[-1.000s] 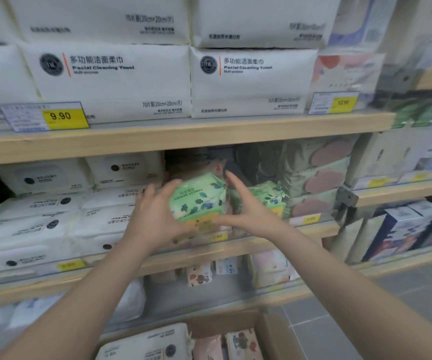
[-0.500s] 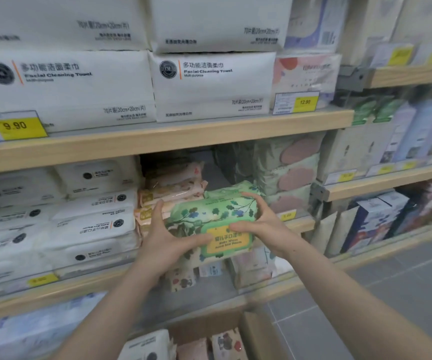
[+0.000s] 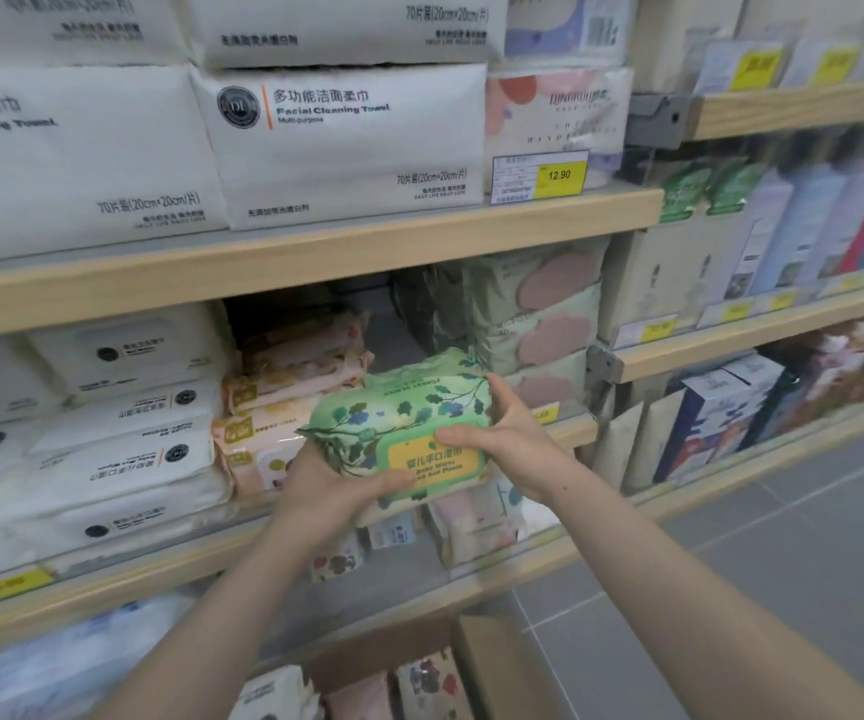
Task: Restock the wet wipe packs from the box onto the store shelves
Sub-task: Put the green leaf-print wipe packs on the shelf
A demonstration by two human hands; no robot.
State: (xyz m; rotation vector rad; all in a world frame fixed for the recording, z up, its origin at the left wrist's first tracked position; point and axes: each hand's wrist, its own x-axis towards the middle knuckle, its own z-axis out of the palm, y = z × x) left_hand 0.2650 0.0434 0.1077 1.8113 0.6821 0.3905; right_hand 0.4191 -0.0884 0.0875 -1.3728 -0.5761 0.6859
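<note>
A green wet wipe pack [image 3: 398, 418] with leaf print and a yellow lid label is held in front of the middle shelf [image 3: 570, 431]. My left hand [image 3: 331, 485] grips its lower left end, thumb across the front. My right hand [image 3: 513, 439] grips its right end, thumb on the yellow lid. Another green pack lies just behind it on the shelf. The cardboard box [image 3: 487, 662] stands on the floor below, with several packs [image 3: 429, 688] inside.
Peach wipe packs [image 3: 284, 397] are stacked left of the held pack, white packs [image 3: 123, 444] further left. Pale green packs [image 3: 539, 324] are piled to the right. Large white towel packs [image 3: 336, 142] fill the upper shelf. Grey floor tiles [image 3: 783, 553] lie at the right.
Both hands drew the green pack out from the shelf toward me and tilted its yellow lid to face me. The view shifted right.
</note>
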